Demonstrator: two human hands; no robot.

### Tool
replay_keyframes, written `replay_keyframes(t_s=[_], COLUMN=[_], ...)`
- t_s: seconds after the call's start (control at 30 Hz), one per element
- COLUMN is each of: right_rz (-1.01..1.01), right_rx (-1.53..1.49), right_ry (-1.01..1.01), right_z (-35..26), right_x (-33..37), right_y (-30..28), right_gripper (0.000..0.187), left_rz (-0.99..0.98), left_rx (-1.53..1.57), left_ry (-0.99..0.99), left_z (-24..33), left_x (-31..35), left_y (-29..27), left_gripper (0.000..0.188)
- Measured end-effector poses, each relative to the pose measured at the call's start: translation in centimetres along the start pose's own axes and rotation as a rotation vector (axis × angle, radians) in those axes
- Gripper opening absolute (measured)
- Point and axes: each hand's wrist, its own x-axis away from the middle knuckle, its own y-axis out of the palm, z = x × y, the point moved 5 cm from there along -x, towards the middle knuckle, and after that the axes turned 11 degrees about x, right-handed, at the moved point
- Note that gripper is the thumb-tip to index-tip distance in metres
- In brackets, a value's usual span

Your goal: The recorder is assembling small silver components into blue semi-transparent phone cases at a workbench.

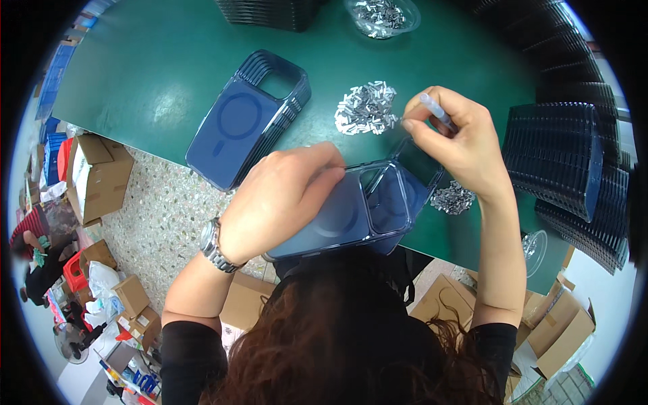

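Note:
My left hand (277, 196), with a metal watch on its wrist, grips a translucent dark blue phone case (324, 223) at the table's near edge. The case's camera opening faces right, and another case lies partly beneath it. In my right hand (459, 135) is a slim pen-like tool (435, 108) with a pale translucent end, its other end hidden by the fingers. The thumb and forefinger tips meet beside a pile of small silver pieces (368, 108); whether they pinch one is too small to tell. A stack of similar phone cases (243, 125) lies to the left.
A second pile of small metal pieces (452, 198) lies near my right wrist. Beyond stands a clear bowl (381, 17) of such pieces. Tall stacks of dark cases (553, 155) line the right side of the green table (155, 74). Cardboard boxes (101, 179) stand on the floor.

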Motion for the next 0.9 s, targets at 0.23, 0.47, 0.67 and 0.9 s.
replay_keyframes(t_s=[0.23, 0.47, 0.67, 0.9], right_rz=[-0.164, -0.069, -0.141, -0.137], right_rx=[-0.192, 0.169, 0.194, 0.265], right_ry=[0.04, -0.373, -0.157, -0.195], right_z=[-1.6, -3.0, -2.1, -3.4], right_x=[2.0, 3.6, 3.3, 3.1], right_y=[2.0, 3.0, 2.8, 2.7], right_gripper=[0.016, 0.019, 0.014, 0.014], left_rz=[-0.035, -0.125, -0.09, -0.122], left_rx=[-0.021, -0.019, 0.008, -0.084], left_ry=[0.04, -0.051, 0.06, -0.042], left_z=[0.6, 1.2, 0.7, 1.4], left_x=[-0.7, -1.6, -1.5, -2.1], left_y=[0.6, 1.1, 2.0, 1.6], left_gripper=[0.012, 0.018, 0.011, 0.02])
